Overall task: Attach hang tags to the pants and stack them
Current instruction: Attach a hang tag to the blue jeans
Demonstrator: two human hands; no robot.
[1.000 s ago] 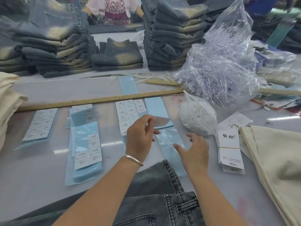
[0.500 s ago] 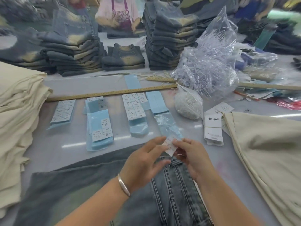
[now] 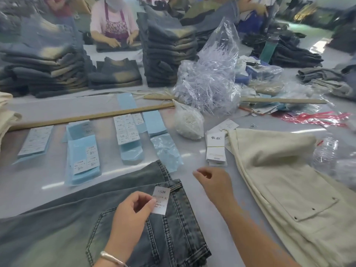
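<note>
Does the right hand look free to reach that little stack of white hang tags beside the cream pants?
Probably yes. The right hand holds nothing and hovers over bare table just short of the hang tags. Nothing lies between them; the cream pants sit off to the side.

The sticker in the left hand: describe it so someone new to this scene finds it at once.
Start at the grey jeans lying nearest the camera. Just above their back pocket, the left hand pinches a small white sticker by its left edge. Unlike the stickers still on the blue sheets further back, it is off its backing and reads 1103# and XL.
</note>
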